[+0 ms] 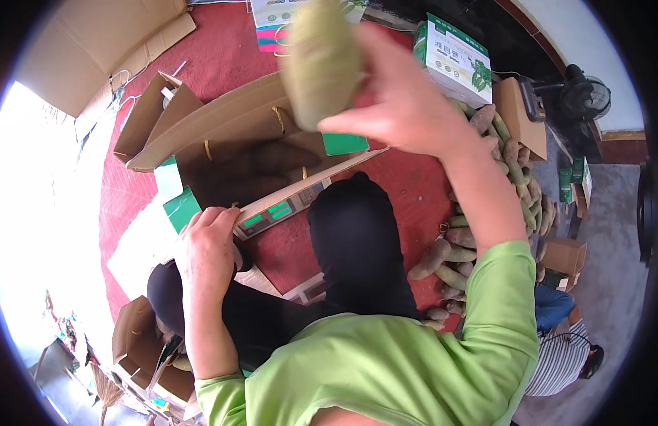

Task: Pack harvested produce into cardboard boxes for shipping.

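My right hand (407,99) is raised over the far right end of an open cardboard box (236,117), its fingers and thumb closed round a large pale-green radish (323,64), blurred by motion. My left hand (209,238) grips the near left corner of the box, beside a green flap (182,209). Several radishes (261,160) lie dim in the shadow inside the box. Yellow cord loops hang on its walls. Just below the box's near edge, a scale (279,211) shows lit green displays.
A heap of green and brownish radishes (517,167) lies to my right on the red floor covering (425,184). A white and green carton (457,60) stands behind it, near a black fan (584,96). Open boxes (158,113) stand at left. Another person (559,355) is at lower right.
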`<action>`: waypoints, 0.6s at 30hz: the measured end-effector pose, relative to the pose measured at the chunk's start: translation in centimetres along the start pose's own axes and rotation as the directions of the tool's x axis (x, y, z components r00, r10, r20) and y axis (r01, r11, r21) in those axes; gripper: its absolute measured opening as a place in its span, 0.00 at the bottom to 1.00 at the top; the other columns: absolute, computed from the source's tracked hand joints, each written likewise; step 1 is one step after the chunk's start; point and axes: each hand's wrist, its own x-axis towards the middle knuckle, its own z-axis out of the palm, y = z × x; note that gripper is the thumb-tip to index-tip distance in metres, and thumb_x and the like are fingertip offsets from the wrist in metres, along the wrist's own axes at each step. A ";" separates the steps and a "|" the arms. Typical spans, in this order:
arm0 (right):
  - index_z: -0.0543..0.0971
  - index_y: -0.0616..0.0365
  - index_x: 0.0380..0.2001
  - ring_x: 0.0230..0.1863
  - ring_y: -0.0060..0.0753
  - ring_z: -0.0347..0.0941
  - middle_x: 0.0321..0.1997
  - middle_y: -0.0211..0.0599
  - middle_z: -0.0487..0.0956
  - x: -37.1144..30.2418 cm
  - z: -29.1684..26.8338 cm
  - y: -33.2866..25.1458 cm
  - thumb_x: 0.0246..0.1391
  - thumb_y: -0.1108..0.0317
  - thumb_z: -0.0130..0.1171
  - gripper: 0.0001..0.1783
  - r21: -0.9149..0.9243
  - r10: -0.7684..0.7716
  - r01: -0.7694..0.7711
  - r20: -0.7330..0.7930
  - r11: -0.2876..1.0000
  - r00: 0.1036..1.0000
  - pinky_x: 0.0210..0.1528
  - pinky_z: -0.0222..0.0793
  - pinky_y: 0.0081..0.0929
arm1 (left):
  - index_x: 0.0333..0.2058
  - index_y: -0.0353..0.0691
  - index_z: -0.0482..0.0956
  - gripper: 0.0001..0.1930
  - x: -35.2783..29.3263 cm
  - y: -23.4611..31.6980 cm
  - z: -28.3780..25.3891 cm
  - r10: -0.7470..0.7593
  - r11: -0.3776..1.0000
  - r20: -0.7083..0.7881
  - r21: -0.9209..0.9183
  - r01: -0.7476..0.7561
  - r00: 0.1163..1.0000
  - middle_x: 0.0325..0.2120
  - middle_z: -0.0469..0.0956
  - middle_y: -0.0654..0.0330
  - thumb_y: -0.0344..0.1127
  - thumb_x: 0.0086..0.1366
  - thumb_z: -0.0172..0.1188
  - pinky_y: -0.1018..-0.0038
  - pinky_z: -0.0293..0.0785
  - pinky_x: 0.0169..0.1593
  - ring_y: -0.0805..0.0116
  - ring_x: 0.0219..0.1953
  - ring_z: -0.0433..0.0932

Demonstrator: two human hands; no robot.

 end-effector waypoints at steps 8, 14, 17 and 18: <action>0.71 0.65 0.45 0.45 0.51 0.75 0.40 0.51 0.78 3.8 8.9 5.5 0.36 0.73 0.68 0.28 -0.475 0.250 0.039 0.529 0.879 0.811 0.47 0.72 0.41 | 0.34 0.35 0.80 0.07 -0.1 0.0 0.1 -0.001 0.999 0.013 0.040 0.001 1.000 0.31 0.79 0.54 0.24 0.56 0.56 0.63 0.73 0.40 0.53 0.36 0.77; 0.76 0.63 0.37 0.42 0.53 0.77 0.37 0.52 0.80 3.9 9.3 7.8 0.46 0.75 0.58 0.12 -0.715 0.294 0.091 0.395 0.693 0.870 0.43 0.74 0.44 | 0.35 0.37 0.81 0.08 0.1 0.0 0.3 0.017 0.999 0.005 0.052 -0.017 1.000 0.32 0.79 0.55 0.25 0.56 0.57 0.63 0.73 0.40 0.53 0.36 0.78; 0.77 0.61 0.39 0.38 0.43 0.79 0.33 0.46 0.81 3.5 6.8 6.4 0.45 0.70 0.63 0.16 -0.531 0.143 0.046 0.308 0.846 0.940 0.42 0.75 0.35 | 0.35 0.39 0.80 0.08 0.1 -0.1 0.3 0.010 0.998 0.010 0.065 -0.011 1.000 0.33 0.79 0.56 0.26 0.58 0.56 0.64 0.73 0.41 0.54 0.37 0.78; 0.77 0.60 0.40 0.36 0.39 0.79 0.33 0.44 0.81 3.3 5.6 5.9 0.44 0.68 0.65 0.17 -0.413 0.099 0.032 0.292 0.910 0.951 0.41 0.75 0.32 | 0.36 0.40 0.80 0.08 0.0 -0.3 0.5 -0.001 0.997 0.009 0.071 0.000 1.000 0.32 0.79 0.58 0.26 0.57 0.56 0.64 0.74 0.41 0.56 0.37 0.78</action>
